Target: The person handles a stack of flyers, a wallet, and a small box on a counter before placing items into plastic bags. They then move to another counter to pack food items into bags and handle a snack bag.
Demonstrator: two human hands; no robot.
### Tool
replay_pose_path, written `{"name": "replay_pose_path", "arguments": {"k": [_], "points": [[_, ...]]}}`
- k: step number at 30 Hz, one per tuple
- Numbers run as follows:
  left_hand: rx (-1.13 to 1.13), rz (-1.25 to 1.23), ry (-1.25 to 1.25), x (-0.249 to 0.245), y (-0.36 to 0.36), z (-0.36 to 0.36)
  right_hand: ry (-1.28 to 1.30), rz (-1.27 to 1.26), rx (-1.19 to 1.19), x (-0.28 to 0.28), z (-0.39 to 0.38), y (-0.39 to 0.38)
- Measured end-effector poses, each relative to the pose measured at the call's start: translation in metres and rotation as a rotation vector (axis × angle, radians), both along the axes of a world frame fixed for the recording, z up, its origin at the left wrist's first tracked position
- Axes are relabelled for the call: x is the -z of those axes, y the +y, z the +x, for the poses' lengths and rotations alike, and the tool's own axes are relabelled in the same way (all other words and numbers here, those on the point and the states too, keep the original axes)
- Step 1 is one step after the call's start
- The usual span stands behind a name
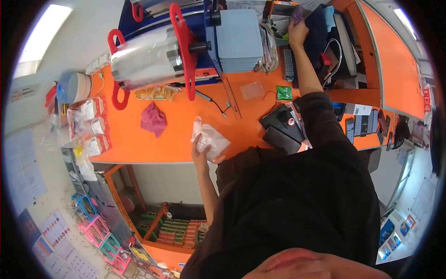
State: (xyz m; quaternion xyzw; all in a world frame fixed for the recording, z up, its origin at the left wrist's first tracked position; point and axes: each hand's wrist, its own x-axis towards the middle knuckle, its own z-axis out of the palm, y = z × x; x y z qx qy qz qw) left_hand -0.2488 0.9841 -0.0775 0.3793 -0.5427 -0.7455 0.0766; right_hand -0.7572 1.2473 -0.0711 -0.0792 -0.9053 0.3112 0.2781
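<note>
My left hand [200,149] is closed on a crumpled clear plastic bag [214,140] at the front edge of the orange tabletop [176,107]. My right hand [298,33] reaches far to the back right, its fingers wrapped round a small purple item [297,15] above a cluttered container. A pink cloth [153,120] lies to the left of the bag. Between the hands are a green packet [284,93], a clear flat sachet [252,90] and a black pouch [281,123].
A large film roll [146,56] with red end handles stands at the back left. Beside it is a stack of light blue sheets [239,35]. A ruler [231,97] and a short cable [211,100] lie mid-table. Phones [349,129] sit at the right, cartons [95,125] at the left.
</note>
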Motion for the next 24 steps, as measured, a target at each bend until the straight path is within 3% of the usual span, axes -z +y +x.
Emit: {"name": "replay_pose_path", "arguments": {"k": [4, 6, 9, 11, 12, 13, 14, 15, 16, 18, 19, 20, 21, 22, 23, 24], "points": [[-0.001, -0.039, -0.058, -0.003, -0.005, -0.002, -0.103, -0.103, 0.001, -0.015, 0.010, -0.010], [-0.006, -0.018, -0.046, -0.006, -0.007, -0.007, 0.289, -0.024, -0.076, -0.019, 0.007, -0.015], [-0.013, -0.028, -0.013, -0.009, -0.008, -0.012, 0.486, 0.137, -0.001, -0.068, 0.045, -0.029], [-0.029, -0.062, -0.025, 0.003, -0.008, -0.013, 0.456, -0.017, -0.084, -0.073, 0.096, -0.042], [-0.045, -0.093, -0.033, 0.012, -0.009, -0.014, 0.340, -0.228, -0.218, -0.070, 0.137, -0.058], [-0.038, -0.099, -0.031, 0.019, -0.010, -0.014, 0.202, -0.279, -0.339, -0.066, 0.181, -0.075], [-0.028, -0.144, -0.046, 0.025, -0.009, -0.014, -0.012, -0.365, -0.424, -0.009, 0.214, -0.087], [-0.013, -0.190, -0.064, 0.031, -0.009, -0.013, -0.360, -0.222, -0.521, 0.012, 0.259, -0.100], [0.001, -0.197, -0.068, 0.036, -0.010, -0.012, -0.215, 0.078, -0.648, 0.072, 0.301, -0.108], [0.131, -0.436, -0.069, 0.047, -0.014, -0.021, -0.622, 0.295, -0.522, 0.094, 0.352, -0.126], [0.146, -0.362, -0.062, 0.051, -0.016, -0.025, -0.620, 0.280, -0.517, 0.102, 0.355, -0.129], [0.157, -0.376, -0.062, 0.056, -0.020, -0.031, -0.566, 0.467, -0.439, 0.110, 0.358, -0.131], [0.277, -0.571, -0.137, 0.061, -0.026, -0.033, -0.518, 0.649, -0.355, 0.117, 0.363, -0.133], [0.399, -0.765, -0.206, 0.073, -0.030, -0.031, -0.525, 0.632, -0.339, 0.120, 0.366, -0.134], [0.380, -0.972, -0.247, 0.086, -0.028, -0.032, -0.610, 0.550, -0.239, 0.124, 0.362, -0.132], [0.401, -0.985, -0.221, 0.075, -0.019, -0.045, -0.685, 0.465, -0.131, 0.127, 0.355, -0.128]]}}
